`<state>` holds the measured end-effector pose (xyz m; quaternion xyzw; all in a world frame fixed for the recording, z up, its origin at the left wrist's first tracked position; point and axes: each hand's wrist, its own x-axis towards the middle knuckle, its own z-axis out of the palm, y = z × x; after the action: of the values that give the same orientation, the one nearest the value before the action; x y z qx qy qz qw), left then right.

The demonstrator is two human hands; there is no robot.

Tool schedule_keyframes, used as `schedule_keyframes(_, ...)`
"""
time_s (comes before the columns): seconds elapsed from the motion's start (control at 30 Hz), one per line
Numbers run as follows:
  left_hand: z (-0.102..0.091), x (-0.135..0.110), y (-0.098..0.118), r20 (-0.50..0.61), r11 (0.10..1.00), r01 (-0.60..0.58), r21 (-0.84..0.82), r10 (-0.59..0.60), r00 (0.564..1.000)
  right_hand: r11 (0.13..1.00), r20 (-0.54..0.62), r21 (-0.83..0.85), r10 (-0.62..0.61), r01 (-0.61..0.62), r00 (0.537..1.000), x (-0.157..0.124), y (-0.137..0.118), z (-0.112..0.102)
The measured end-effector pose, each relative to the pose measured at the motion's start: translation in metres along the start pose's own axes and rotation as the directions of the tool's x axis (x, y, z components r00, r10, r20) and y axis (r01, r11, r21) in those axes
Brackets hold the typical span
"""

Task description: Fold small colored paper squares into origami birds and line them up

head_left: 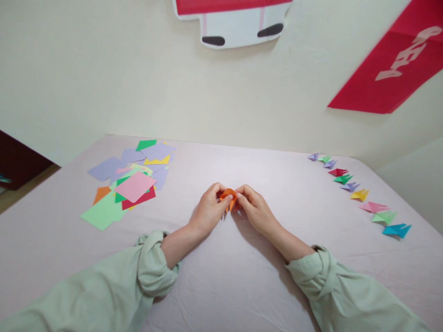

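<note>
An orange folded paper piece [229, 194] is held just above the cloth near the middle of the table, with narrow points hanging down from it. My left hand [212, 208] pinches it from the left, thumb on the near face and fingers behind. On the other side, my right hand [255, 210] is closed with thumb and forefinger on its right edge. The fingers cover part of the paper, so its full shape is hidden.
Loose coloured paper squares [134, 186] lie in a pile at the left. Several folded paper figures [360, 195] form a slanting row along the right. The pale cloth-covered table [221, 286] meets a wall [138, 74] bearing a red banner [391, 69] and a cutout [238, 27].
</note>
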<state>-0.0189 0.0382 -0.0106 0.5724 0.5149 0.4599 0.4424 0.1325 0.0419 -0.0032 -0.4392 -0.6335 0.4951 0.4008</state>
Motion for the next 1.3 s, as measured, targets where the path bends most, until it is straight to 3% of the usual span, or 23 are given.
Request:
schedule_keyframes(0.47,-0.0001,0.0001,0.0026,-0.011,1.000,0.005,-0.012,-0.005,1.000,0.999,0.033,-0.018,-0.033,0.034,0.999,-0.0007,0.0035,0.0007)
schedule_keyframes(1.0,-0.0014,-0.0034,0.0065,0.074,0.997,-0.071,0.019,0.069,0.995,0.998,-0.059,-0.067,-0.011,0.007,0.998,0.0002,0.0031,0.0020)
schedule_keyframes(1.3,-0.0050,-0.0037,0.0066,0.048,0.995,-0.083,0.054,0.081,0.996,0.993,-0.009,-0.114,-0.035,0.034,0.999,-0.0023,-0.0001,0.0037)
